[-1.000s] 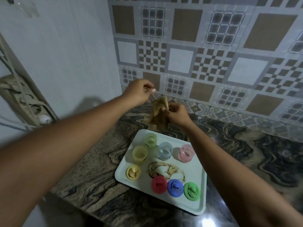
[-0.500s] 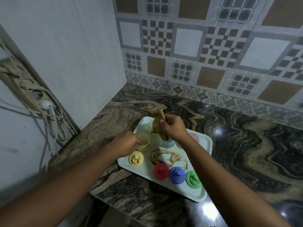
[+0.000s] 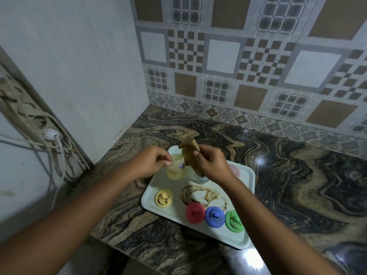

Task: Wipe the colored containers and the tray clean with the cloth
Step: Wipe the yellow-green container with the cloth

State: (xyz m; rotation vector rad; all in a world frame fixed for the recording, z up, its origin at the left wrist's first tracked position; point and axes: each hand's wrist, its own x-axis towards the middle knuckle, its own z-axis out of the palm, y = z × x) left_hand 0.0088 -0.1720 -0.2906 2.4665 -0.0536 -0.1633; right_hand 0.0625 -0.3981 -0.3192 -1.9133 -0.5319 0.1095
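Pale yellow container [image 3: 175, 170] held above a white tray's [image 3: 150, 192] far left corner.
It is pinched by the left hand [image 3: 153, 161]; a bunched brown cloth [image 3: 189, 153] is clutched in the right hand [image 3: 212, 165] beside it. The smeared tray is set on a marbled counter [image 3: 297, 185].

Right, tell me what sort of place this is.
Probably a corner of a home kitchen: a swirl-patterned stone countertop, patterned wall tiles behind it, and a power strip fixed on the left wall.
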